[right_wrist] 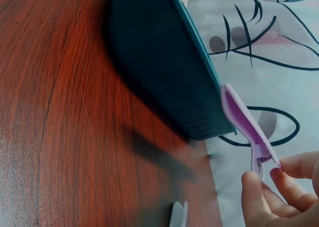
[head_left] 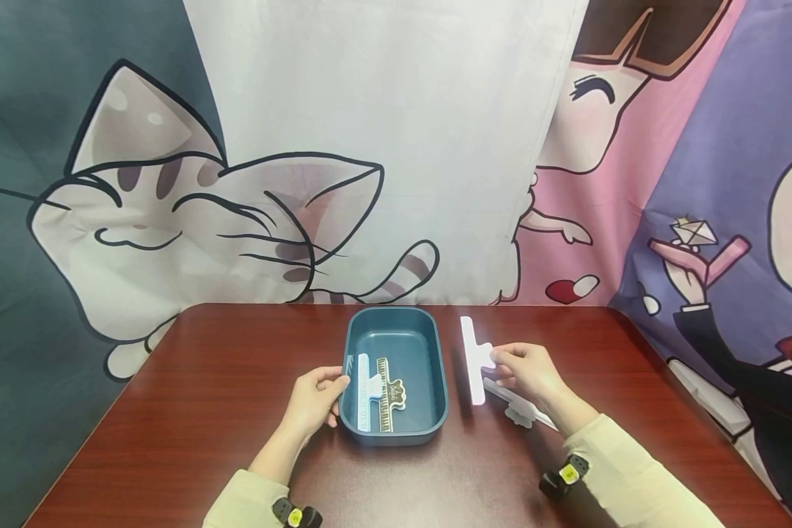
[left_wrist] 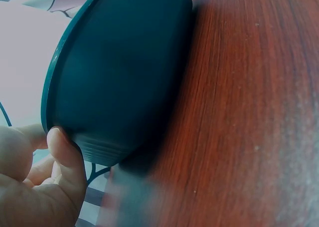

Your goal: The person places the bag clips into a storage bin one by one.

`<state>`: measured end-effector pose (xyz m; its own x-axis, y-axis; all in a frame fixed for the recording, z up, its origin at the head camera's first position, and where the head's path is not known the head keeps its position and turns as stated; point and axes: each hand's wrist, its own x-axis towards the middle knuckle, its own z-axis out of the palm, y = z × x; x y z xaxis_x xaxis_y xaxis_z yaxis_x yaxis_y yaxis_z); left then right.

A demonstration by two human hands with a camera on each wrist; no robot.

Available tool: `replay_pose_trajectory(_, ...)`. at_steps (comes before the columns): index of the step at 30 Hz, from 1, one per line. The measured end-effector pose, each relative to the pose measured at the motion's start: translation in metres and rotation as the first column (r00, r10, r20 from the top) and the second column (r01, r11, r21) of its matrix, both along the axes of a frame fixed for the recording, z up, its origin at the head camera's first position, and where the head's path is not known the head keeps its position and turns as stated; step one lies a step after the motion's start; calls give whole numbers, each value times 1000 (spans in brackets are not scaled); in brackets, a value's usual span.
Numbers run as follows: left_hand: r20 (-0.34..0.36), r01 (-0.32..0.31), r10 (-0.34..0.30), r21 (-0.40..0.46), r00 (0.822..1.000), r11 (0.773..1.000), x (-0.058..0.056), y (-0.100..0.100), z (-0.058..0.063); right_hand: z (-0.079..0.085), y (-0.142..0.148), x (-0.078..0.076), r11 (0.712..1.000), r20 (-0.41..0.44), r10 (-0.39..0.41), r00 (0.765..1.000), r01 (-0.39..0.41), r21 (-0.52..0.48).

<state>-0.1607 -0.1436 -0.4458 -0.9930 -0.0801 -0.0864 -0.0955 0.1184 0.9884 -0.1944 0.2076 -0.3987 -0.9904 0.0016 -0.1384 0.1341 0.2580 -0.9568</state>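
A dark teal rectangular bin [head_left: 438, 367] stands on the table, and my left hand [head_left: 318, 400] pinches its left rim between thumb and fingers. Inside it lie a pale blue wide clip [head_left: 364, 396] and a dark-and-cream patterned wide clip [head_left: 386, 396], side by side. My right hand [head_left: 528, 370] holds a lilac wide clip [right_wrist: 244, 117] by its handle tabs, raised off the table to the right of the bin. Below that hand a white wide clip [head_left: 520, 407] lies on the table, partly covered by the wrist.
The reddish-brown wooden table [head_left: 237, 367] ends at a cartoon-printed cloth backdrop [head_left: 435, 147] that hangs behind it and down both sides. Small wrist cameras are strapped over both sleeves [head_left: 627, 469].
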Motion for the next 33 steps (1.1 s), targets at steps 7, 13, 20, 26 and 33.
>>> replay_pose_trajectory(7,-4,-1,1,6,1000,1000,0,0,1,1,-3,1,996,22,17,1000,-15,-91)
replay_pose_trajectory(13,-3,0,0,11,1000,1000,0,1,3,4,-5,3,995,30,31,999,-28,-98)
replay_pose_trajectory(20,-5,1,-1,11,1000,1000,0,1,3,6,-8,3,993,19,54,998,-51,-103)
replay_pose_trajectory(26,-3,0,0,6,1000,1000,1,1,2,5,-9,5,993,-1,90,996,-90,-77)
replay_pose_trajectory(33,-2,-3,3,10,1000,1000,2,1,1,6,-13,7,992,-5,95,995,-96,-84)
